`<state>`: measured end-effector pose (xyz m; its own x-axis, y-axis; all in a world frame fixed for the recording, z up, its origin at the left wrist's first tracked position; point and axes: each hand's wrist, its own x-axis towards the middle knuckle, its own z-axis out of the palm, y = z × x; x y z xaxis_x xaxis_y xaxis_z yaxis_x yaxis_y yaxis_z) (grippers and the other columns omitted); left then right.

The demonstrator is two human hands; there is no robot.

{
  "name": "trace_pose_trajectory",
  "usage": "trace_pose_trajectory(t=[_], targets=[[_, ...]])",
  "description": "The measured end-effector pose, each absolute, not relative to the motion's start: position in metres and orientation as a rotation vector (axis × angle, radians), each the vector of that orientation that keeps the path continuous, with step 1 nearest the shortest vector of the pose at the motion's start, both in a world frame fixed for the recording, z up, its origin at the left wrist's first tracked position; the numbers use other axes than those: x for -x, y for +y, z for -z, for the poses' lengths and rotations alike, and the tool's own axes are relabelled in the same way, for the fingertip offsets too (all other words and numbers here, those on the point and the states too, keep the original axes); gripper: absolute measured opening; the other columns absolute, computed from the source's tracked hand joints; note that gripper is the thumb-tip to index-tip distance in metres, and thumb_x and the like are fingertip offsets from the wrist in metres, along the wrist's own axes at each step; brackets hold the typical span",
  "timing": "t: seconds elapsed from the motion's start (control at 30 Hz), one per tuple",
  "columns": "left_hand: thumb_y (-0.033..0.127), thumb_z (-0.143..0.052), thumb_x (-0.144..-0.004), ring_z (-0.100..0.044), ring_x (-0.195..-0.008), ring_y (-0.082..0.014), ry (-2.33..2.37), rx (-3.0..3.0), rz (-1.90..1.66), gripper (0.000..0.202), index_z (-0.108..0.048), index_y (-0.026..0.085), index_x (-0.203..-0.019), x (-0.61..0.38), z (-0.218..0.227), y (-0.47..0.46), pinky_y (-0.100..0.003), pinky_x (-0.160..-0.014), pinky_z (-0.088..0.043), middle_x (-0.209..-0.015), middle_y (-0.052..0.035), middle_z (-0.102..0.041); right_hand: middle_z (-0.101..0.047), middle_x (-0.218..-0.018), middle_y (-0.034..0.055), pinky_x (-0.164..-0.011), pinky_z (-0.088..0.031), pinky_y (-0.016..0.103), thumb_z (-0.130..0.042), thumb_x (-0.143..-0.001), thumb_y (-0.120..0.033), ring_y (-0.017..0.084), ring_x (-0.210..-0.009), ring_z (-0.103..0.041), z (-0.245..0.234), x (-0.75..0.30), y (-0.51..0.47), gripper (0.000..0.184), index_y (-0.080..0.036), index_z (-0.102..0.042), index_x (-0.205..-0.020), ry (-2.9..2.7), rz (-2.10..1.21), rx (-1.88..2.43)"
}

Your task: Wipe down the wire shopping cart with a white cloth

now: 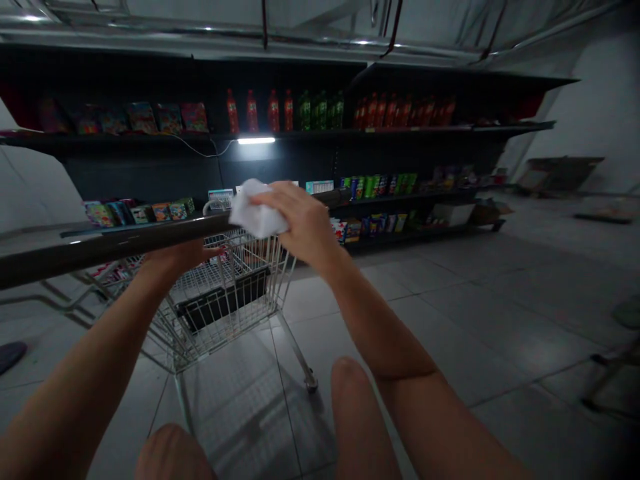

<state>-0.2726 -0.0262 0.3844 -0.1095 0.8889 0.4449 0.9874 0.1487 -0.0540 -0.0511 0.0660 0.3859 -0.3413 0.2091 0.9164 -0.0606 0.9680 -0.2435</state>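
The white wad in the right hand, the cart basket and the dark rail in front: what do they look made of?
White wad: soft cloth or paper, crumpled and matte; cannot tell which. Shopping cart: thin metal wire, pale glossy grid. Rail: dark, smooth, semi-gloss with highlights, probably metal or coated board. The right hand presses the wad onto it.

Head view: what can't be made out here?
- Left hand: fingertips hidden behind the long dark shelf rail, grip unclear.
- White crumpled cloth: partly covered by the right hand.
- Wire shopping cart: contents blocked by rail and arm.
- Red bottles on the top shelf: labels too small, dim.
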Motion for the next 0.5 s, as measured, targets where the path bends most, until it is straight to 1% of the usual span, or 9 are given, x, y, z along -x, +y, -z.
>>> trace_pose_trajectory(t=[0.03, 0.07, 0.13, 0.23, 0.33, 0.4, 0.5], targets=[[0.068, -0.049, -0.081, -0.053, -0.122, -0.042, -2.069, 1.772, 0.359, 0.071, -0.059, 0.017, -0.129, 0.276, -0.386, -0.023, -0.052, -0.096, -0.043, -0.114, -0.0157, -0.069, -0.066, -0.108, -0.0003, -0.106, -0.045, 0.039, -0.053, -0.072, -0.003, 0.018, -0.111, -0.058, -0.382, 0.034, 0.09, 0.041, -0.024, -0.069, -0.104, -1.889, -0.17, 0.223], [0.07, -0.049, -0.08, -0.053, -0.121, -0.041, -2.082, 1.74, 0.357, 0.072, -0.059, 0.016, -0.127, 0.278, -0.386, -0.02, -0.049, -0.097, -0.044, -0.11, -0.0161, -0.069, -0.065, -0.106, 0.0019, -0.104, -0.046, 0.04, -0.051, -0.072, -0.002, 0.018, -0.109, -0.059, -0.379, 0.019, 0.113, 0.04, -0.022, -0.069, -0.102, -1.844, -0.091, 0.328], [0.073, -0.048, -0.079, -0.055, -0.119, -0.039, -2.091, 1.684, 0.34, 0.075, -0.06, 0.014, -0.123, 0.284, -0.386, -0.014, -0.045, -0.096, -0.044, -0.105, -0.0166, -0.069, -0.065, -0.104, 0.0045, -0.101, -0.047, 0.041, -0.049, -0.076, -0.004, 0.019, -0.106, -0.059, -0.373, 0.0, 0.148, 0.035, -0.019, -0.068, -0.1, -1.768, 0.044, 0.462], [0.075, -0.048, -0.079, -0.057, -0.113, -0.035, -2.043, 1.702, 0.348, 0.075, -0.058, 0.015, -0.122, 0.289, -0.384, -0.007, -0.041, -0.095, -0.044, -0.101, -0.0151, -0.069, -0.065, -0.103, 0.0052, -0.098, -0.048, 0.04, -0.05, -0.08, -0.009, 0.019, -0.102, -0.059, -0.375, -0.008, 0.175, 0.027, -0.019, -0.067, -0.099, -1.762, 0.161, 0.507], [0.073, -0.045, -0.083, -0.058, -0.109, -0.0309, -1.976, 1.78, 0.366, 0.073, -0.055, 0.015, -0.126, 0.294, -0.385, -0.005, -0.039, -0.096, -0.042, -0.098, -0.0107, -0.07, -0.064, -0.095, 0.0043, -0.095, -0.048, 0.039, -0.051, -0.084, -0.015, 0.017, -0.097, -0.059, -0.387, -0.007, 0.174, 0.02, -0.017, -0.067, -0.096, -1.854, 0.174, 0.461], [0.073, -0.045, -0.084, -0.058, -0.108, -0.0302, -1.959, 1.807, 0.35, 0.073, -0.052, 0.015, -0.129, 0.3, -0.386, -0.007, -0.04, -0.098, -0.04, -0.097, -0.0088, -0.071, -0.063, -0.093, 0.0036, -0.095, -0.048, 0.04, -0.05, -0.087, -0.018, 0.017, -0.096, -0.06, -0.39, -0.007, 0.164, 0.019, -0.016, -0.067, -0.095, -1.905, 0.181, 0.414], [0.074, -0.047, -0.082, -0.056, -0.11, -0.0301, -1.956, 1.747, 0.284, 0.077, -0.049, 0.016, -0.133, 0.312, -0.388, -0.01, -0.039, -0.099, -0.038, -0.1, -0.008, -0.071, -0.061, -0.102, 0.0033, -0.101, -0.046, 0.042, -0.048, -0.092, -0.023, 0.019, -0.107, -0.058, -0.371, -0.002, 0.144, 0.022, -0.019, -0.067, -0.102, -1.862, 0.25, 0.38]])
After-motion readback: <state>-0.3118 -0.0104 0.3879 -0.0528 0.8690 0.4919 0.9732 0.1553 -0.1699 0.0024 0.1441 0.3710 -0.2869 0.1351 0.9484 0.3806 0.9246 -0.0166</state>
